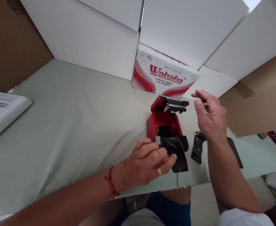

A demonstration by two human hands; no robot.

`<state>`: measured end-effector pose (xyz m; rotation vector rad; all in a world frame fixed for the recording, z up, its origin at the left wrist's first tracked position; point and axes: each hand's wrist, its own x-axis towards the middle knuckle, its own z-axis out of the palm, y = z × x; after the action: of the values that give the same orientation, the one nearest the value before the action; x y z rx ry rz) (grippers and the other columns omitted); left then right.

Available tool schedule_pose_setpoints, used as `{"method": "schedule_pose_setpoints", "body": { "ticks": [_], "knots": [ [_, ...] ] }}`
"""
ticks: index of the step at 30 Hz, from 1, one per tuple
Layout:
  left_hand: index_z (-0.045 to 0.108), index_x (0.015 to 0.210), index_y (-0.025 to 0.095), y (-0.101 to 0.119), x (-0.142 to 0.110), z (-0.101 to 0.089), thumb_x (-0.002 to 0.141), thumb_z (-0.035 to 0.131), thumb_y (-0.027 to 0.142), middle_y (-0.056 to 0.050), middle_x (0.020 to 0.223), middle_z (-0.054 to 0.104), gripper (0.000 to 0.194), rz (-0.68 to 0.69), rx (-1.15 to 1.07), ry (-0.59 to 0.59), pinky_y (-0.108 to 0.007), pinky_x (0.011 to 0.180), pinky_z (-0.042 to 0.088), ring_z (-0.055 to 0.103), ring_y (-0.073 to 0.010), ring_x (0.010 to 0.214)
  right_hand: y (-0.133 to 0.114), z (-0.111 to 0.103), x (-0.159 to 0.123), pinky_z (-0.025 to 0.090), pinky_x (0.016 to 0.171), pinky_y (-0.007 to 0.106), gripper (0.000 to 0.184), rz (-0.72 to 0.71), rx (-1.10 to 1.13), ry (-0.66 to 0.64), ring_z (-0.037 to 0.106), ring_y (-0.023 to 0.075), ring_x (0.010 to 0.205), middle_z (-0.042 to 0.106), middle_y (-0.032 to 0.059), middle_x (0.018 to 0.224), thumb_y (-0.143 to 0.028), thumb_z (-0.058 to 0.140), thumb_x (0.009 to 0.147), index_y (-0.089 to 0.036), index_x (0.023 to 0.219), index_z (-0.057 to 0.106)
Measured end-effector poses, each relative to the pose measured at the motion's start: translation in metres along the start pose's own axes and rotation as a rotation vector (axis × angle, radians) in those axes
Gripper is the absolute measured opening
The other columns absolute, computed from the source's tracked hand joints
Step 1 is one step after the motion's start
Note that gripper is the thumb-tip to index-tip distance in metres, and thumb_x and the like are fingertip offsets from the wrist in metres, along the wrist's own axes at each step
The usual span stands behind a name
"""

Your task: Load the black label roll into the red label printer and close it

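Observation:
A small red device (163,121) with its lid hinged open stands on the pale green table (69,125). A black ribbon strip (178,153) hangs out of its front. My left hand (147,161), with a gold ring and a red wrist cord, is closed and pinches the near end of that black strip. My right hand (209,117) hovers to the right of the open lid, fingers loosely spread and holding nothing. A second black roll piece (197,147) lies on the table below my right hand.
A red and white Wahaha carton (163,75) stands behind the device, among large white boxes (86,40). A brown cardboard sheet (257,100) leans at right. A white printed box (1,110) lies at far left. A dark flat piece (235,152) sits by my right forearm.

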<state>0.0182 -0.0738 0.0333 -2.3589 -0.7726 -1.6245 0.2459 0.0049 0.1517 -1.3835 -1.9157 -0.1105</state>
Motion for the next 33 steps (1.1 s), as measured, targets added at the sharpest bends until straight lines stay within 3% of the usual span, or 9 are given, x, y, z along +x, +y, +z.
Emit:
{"method": "schedule_pose_setpoints", "body": {
  "ticks": [2, 5, 11, 15, 18, 20, 23, 26, 33],
  "knots": [
    [0.076, 0.120, 0.031, -0.002, 0.000, 0.000, 0.094, 0.076, 0.013, 0.001, 0.093, 0.072, 0.032, 0.000, -0.015, 0.004, -0.032, 0.101, 0.051, 0.059, -0.0167, 0.097, 0.010, 0.013, 0.002, 0.053, 0.118, 0.054, 0.047, -0.094, -0.032, -0.043, 0.066, 0.0301, 0.136, 0.074, 0.0110, 0.146, -0.050, 0.051, 0.111, -0.027, 0.150, 0.066],
    [0.076, 0.120, 0.031, -0.005, 0.000, 0.001, 0.092, 0.077, 0.011, 0.001, 0.094, 0.071, 0.034, 0.005, -0.020, -0.006, -0.033, 0.101, 0.051, 0.060, -0.0171, 0.102, 0.016, 0.025, -0.001, 0.047, 0.125, 0.057, 0.046, -0.182, -0.021, -0.121, 0.062, 0.0305, 0.143, 0.077, 0.0098, 0.141, -0.048, 0.045, 0.113, -0.026, 0.145, 0.070],
    [0.078, 0.114, 0.033, -0.006, 0.003, 0.007, 0.091, 0.080, 0.012, 0.001, 0.093, 0.068, 0.031, 0.026, 0.017, 0.015, -0.034, 0.102, 0.052, 0.059, -0.0171, 0.102, 0.003, 0.013, -0.027, 0.060, 0.100, 0.048, 0.039, -0.207, 0.077, -0.158, 0.072, 0.0263, 0.109, 0.081, 0.0098, 0.107, -0.043, 0.049, 0.113, -0.026, 0.113, 0.084],
    [0.077, 0.118, 0.034, -0.005, 0.001, 0.007, 0.088, 0.084, 0.012, 0.001, 0.096, 0.070, 0.037, 0.043, 0.032, -0.021, -0.035, 0.106, 0.050, 0.060, -0.0180, 0.104, 0.011, 0.002, -0.057, 0.057, 0.111, 0.051, 0.037, -0.205, 0.168, -0.271, 0.074, 0.0258, 0.120, 0.082, 0.0110, 0.127, -0.040, 0.051, 0.113, -0.025, 0.130, 0.081],
    [0.074, 0.128, 0.031, -0.009, 0.001, 0.006, 0.091, 0.080, 0.015, -0.001, 0.104, 0.074, 0.040, 0.042, -0.011, -0.065, -0.038, 0.110, 0.049, 0.064, -0.0198, 0.111, 0.025, -0.001, -0.082, 0.043, 0.129, 0.056, 0.043, -0.136, 0.254, -0.371, 0.070, 0.0239, 0.137, 0.077, 0.0064, 0.144, -0.037, 0.041, 0.116, -0.031, 0.141, 0.075],
    [0.067, 0.142, 0.029, -0.016, 0.002, 0.005, 0.100, 0.072, 0.028, -0.005, 0.114, 0.077, 0.042, 0.010, -0.070, -0.074, -0.042, 0.112, 0.049, 0.068, -0.0232, 0.119, 0.031, -0.002, -0.095, 0.034, 0.135, 0.059, 0.046, -0.093, 0.304, -0.422, 0.062, 0.0235, 0.149, 0.070, 0.0035, 0.156, -0.038, 0.036, 0.117, -0.036, 0.152, 0.067],
    [0.045, 0.165, 0.028, -0.031, 0.006, 0.005, 0.111, 0.048, 0.045, -0.012, 0.134, 0.078, 0.057, -0.090, -0.173, -0.099, -0.051, 0.123, 0.043, 0.069, -0.0277, 0.134, 0.034, 0.000, -0.106, 0.026, 0.138, 0.062, 0.053, -0.040, 0.370, -0.415, 0.053, 0.0232, 0.157, 0.065, 0.0029, 0.161, -0.040, 0.034, 0.118, -0.040, 0.170, 0.042],
    [0.031, 0.173, 0.027, -0.046, 0.006, 0.007, 0.115, 0.040, 0.040, -0.012, 0.137, 0.079, 0.061, -0.192, -0.279, -0.188, -0.051, 0.129, 0.037, 0.070, -0.0252, 0.136, 0.034, 0.006, -0.111, 0.026, 0.139, 0.062, 0.057, -0.018, 0.374, -0.363, 0.058, 0.0224, 0.153, 0.070, 0.0035, 0.155, -0.039, 0.032, 0.118, -0.039, 0.175, 0.031],
    [0.043, 0.167, 0.028, -0.055, 0.006, 0.004, 0.110, 0.051, 0.025, -0.013, 0.139, 0.078, 0.057, -0.254, -0.424, -0.293, -0.045, 0.109, 0.052, 0.073, -0.0247, 0.127, 0.032, 0.022, -0.120, 0.043, 0.131, 0.054, 0.053, -0.073, 0.267, -0.255, 0.067, 0.0215, 0.143, 0.074, 0.0041, 0.150, -0.031, 0.039, 0.116, -0.036, 0.169, 0.042]
  ]
}}
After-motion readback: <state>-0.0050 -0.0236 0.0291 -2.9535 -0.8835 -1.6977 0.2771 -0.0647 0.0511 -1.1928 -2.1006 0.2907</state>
